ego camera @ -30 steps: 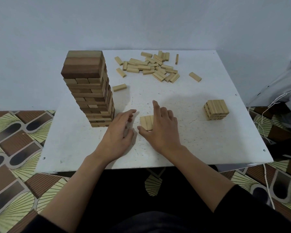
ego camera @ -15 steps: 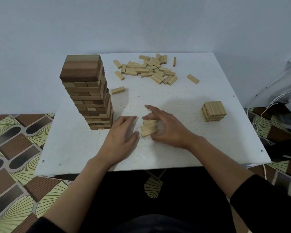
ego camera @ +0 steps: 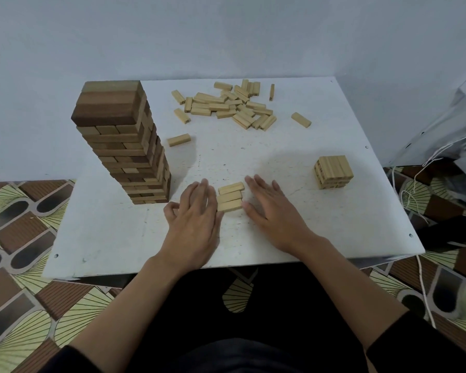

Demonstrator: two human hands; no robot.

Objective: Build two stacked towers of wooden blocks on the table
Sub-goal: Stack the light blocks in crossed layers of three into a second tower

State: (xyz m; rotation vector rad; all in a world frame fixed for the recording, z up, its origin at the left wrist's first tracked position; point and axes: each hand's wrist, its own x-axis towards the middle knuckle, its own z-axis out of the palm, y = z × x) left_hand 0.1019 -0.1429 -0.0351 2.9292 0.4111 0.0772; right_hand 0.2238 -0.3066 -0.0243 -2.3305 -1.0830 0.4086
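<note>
Three blocks [ego camera: 229,197] lie right of the tall tower [ego camera: 124,146] between my spread left hand [ego camera: 194,219] and right hand [ego camera: 275,216], which no longer pinches them.

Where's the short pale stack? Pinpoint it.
In the head view, the short pale stack stands on the right side of the table, apart from the right hand and loose blocks.

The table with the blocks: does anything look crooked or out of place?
The three blocks at the front are not squared: the far one sits angled, shifted right. Loose blocks lie scattered farther back.
</note>
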